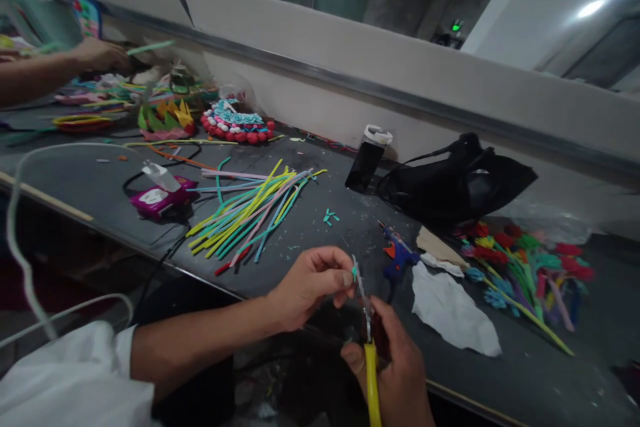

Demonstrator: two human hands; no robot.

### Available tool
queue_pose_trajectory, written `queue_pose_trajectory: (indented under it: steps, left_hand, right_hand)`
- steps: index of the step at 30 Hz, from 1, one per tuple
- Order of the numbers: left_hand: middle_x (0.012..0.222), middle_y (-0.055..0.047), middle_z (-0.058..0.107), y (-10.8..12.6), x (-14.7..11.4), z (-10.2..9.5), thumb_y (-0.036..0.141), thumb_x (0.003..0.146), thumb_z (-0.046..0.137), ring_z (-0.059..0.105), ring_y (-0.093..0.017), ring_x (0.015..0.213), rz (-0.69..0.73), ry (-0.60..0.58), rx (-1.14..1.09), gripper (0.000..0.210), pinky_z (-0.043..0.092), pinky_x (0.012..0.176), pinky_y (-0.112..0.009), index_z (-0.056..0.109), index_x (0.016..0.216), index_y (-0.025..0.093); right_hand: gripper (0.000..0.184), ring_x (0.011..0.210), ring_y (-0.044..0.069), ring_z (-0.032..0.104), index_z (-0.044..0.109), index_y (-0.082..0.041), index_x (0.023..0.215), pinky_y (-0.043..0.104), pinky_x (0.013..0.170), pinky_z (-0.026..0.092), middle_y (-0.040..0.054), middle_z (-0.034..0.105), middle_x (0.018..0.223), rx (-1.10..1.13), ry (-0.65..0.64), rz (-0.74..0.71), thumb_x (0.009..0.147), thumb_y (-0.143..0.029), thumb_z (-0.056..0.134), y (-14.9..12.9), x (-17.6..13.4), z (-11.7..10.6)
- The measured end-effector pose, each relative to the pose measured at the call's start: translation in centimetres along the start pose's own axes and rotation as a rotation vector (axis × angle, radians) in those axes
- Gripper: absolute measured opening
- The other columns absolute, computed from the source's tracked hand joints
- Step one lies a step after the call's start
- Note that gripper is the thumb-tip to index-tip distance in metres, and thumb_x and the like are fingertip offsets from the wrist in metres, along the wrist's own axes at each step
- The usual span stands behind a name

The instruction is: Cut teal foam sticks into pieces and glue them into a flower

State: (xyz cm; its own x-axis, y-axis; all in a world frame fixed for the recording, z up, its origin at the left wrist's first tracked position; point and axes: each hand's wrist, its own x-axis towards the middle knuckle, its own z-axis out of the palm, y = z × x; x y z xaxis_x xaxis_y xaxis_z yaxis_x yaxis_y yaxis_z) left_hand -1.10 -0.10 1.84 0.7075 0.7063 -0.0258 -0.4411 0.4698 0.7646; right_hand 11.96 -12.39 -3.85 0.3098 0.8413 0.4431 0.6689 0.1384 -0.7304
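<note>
My left hand (317, 283) is closed, thumb and fingertips pinching a small green fuzzy piece (355, 273), most likely a pipe cleaner bit. In my right hand (397, 367) are scissors (371, 380) with a yellow handle, their blades pointing up and away from me. The blades reach the green piece at my left fingertips; whether they are parted cannot be made out. Beyond my hands lie a few short green cuttings (330, 217). A loose bundle of yellow, green, pink and blue pipe cleaners (250, 213) lies to the left of them.
A blue glue gun (397, 250), white cloth or paper (453, 310) and fuzzy flowers (530, 267) lie right. Behind stand a dark bottle (367, 159) and black bag (457, 180). A purple device (163, 199) with cables sits left. Another person's hand (103, 55) works far left.
</note>
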Motion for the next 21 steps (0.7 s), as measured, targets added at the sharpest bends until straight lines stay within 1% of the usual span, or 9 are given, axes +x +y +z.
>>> queue_pose_trajectory:
  steps: [5, 9, 14, 18, 21]
  left_hand:
    - [0.059, 0.000, 0.063, -0.20, -0.09, 0.03, 0.025, 0.066, 0.079, 0.050, -0.006, 0.049, -0.002, -0.013, -0.013, 0.021, 0.036, 0.046, -0.018, 0.063, 0.072, 0.013]
    - [0.058, 0.001, 0.061, -0.33, -0.05, 0.05, 0.026, 0.065, 0.080, 0.046, -0.005, 0.047, 0.001, -0.003, 0.013, 0.022, 0.033, 0.047, -0.018, 0.063, 0.071, 0.013]
    - [0.058, 0.001, 0.061, -0.67, 0.06, -0.16, 0.028, 0.062, 0.080, 0.045, -0.005, 0.047, -0.016, 0.025, 0.058, 0.024, 0.032, 0.047, -0.018, 0.064, 0.070, 0.013]
    - [0.057, 0.002, 0.060, -0.83, 0.08, -0.14, 0.028, 0.062, 0.080, 0.044, -0.005, 0.047, -0.011, 0.023, 0.057, 0.023, 0.031, 0.047, -0.018, 0.064, 0.069, 0.013]
    - [0.056, 0.002, 0.060, -0.90, 0.06, -0.03, 0.027, 0.063, 0.080, 0.045, -0.005, 0.048, -0.014, 0.022, 0.052, 0.022, 0.031, 0.048, -0.018, 0.064, 0.069, 0.013]
  right_hand:
    - [0.062, 0.091, 0.027, 0.067, 0.056, -0.018, 0.122, 0.036, 0.081, 0.052, 0.0115, 0.068, 0.103, 0.017, -0.032, 0.008, 0.079, -0.063, 0.062, -0.13, -0.03, 0.00]
    - [0.061, 0.088, 0.026, 0.068, 0.057, -0.018, 0.121, 0.035, 0.077, 0.053, 0.0120, 0.069, 0.101, 0.007, -0.002, -0.028, 0.078, -0.061, 0.064, 0.26, -0.13, 0.06]
    - [0.061, 0.086, 0.025, 0.069, 0.057, -0.018, 0.121, 0.033, 0.075, 0.054, 0.0112, 0.070, 0.100, -0.036, 0.000, -0.082, 0.079, -0.060, 0.065, 0.56, -0.15, -0.02]
    - [0.060, 0.080, 0.023, 0.069, 0.058, -0.019, 0.121, 0.030, 0.069, 0.055, 0.0097, 0.071, 0.096, -0.031, -0.015, -0.073, 0.078, -0.060, 0.066, 0.38, -0.06, -0.14]
    - [0.062, 0.076, 0.022, 0.069, 0.060, -0.018, 0.119, 0.029, 0.066, 0.054, 0.0094, 0.071, 0.093, 0.006, 0.012, -0.031, 0.076, -0.063, 0.065, -0.02, -0.02, -0.06]
